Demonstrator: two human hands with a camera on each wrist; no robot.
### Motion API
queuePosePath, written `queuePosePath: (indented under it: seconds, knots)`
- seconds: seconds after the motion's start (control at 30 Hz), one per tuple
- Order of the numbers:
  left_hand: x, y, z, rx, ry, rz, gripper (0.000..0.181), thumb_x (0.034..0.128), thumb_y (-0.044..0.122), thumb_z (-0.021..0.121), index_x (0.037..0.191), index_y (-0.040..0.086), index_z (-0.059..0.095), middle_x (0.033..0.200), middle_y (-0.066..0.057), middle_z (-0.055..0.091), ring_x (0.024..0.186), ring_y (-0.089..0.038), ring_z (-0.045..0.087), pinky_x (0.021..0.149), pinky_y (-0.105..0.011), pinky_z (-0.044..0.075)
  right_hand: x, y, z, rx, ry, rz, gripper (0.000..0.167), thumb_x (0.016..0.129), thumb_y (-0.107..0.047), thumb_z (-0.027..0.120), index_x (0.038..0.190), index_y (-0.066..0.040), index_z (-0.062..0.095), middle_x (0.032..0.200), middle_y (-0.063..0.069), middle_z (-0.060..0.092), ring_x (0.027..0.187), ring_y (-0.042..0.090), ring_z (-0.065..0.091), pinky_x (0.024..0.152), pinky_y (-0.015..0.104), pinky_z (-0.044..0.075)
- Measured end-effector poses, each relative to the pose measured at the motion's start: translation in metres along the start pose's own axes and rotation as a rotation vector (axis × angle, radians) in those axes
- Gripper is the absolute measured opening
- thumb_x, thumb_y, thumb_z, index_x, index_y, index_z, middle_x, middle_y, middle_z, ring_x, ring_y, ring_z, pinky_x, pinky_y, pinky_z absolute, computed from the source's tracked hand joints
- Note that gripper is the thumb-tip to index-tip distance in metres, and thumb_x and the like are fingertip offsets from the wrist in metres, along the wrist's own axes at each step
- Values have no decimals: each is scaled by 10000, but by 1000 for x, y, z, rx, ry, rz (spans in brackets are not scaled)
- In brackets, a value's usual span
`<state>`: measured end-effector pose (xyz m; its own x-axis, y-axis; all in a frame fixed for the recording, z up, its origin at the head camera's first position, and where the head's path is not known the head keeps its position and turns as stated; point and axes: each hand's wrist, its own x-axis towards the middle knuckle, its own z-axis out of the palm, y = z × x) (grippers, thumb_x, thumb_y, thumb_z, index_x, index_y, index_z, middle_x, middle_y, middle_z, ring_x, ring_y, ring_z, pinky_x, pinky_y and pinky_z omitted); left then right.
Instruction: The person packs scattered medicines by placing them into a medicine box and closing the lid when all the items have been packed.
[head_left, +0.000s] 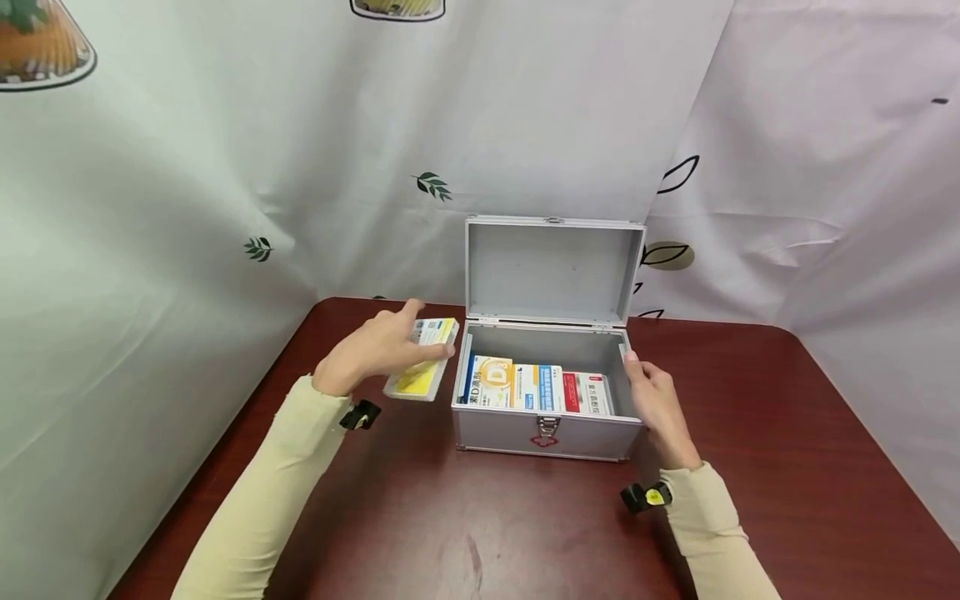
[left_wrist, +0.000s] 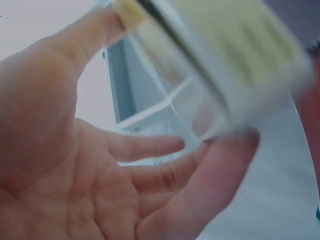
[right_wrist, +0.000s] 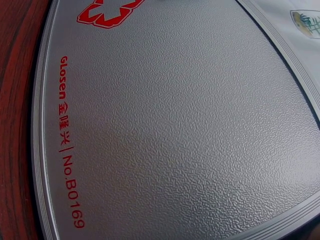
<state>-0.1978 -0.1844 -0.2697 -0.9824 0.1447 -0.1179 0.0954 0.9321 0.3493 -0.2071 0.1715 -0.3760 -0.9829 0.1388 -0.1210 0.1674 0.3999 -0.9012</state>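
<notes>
My left hand (head_left: 378, 346) pinches a white and yellow medicine box (head_left: 420, 379) between thumb and fingers, left of the case and above the table. In the left wrist view this box (left_wrist: 245, 45) is blurred. A silver metal medicine case (head_left: 498, 429) stands with its lid (head_left: 555, 271) raised. My right hand (head_left: 660, 408) grips the case's right wall, thumb at the rim. Inside, along the front, sit an orange and white box (head_left: 491, 382), a blue and white box (head_left: 538, 387) and a red and white box (head_left: 587, 393).
The case stands on a dark red wooden table (head_left: 765, 433). White curtains (head_left: 360, 125) with leaf prints hang behind and beside it. A latch (head_left: 548, 426) is on the case's front. Red lettering (right_wrist: 67, 150) marks its side panel in the right wrist view.
</notes>
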Motion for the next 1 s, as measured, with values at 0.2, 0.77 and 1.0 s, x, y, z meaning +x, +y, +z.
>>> queuePosePath:
  seconds: [0.2,0.77,1.0]
  knots:
    - [10,28,1,-23,-26,-5,871,759,623,585,1412,143,267,1191,-124,527,916,-226,543,777,-385,470,-1,-2,-1,6,3,-26,725,934,-561,270,1299,40,444,1272,222,440,1072,296,399,914,414,309]
    - [49,117,23,-106,-300,-8,640,765,551,642,1168,90,459,969,-73,542,637,-176,616,552,-306,533,-1,0,-3,-8,-4,-21,746,929,-571,267,1323,44,417,1300,232,432,1100,308,407,938,444,315]
    - [67,148,48,-102,-340,-47,568,730,518,696,1062,86,534,955,-69,564,584,-192,624,553,-310,537,0,0,-1,-4,-9,-16,701,943,-540,275,1300,41,441,1207,245,481,1037,342,451,848,390,354]
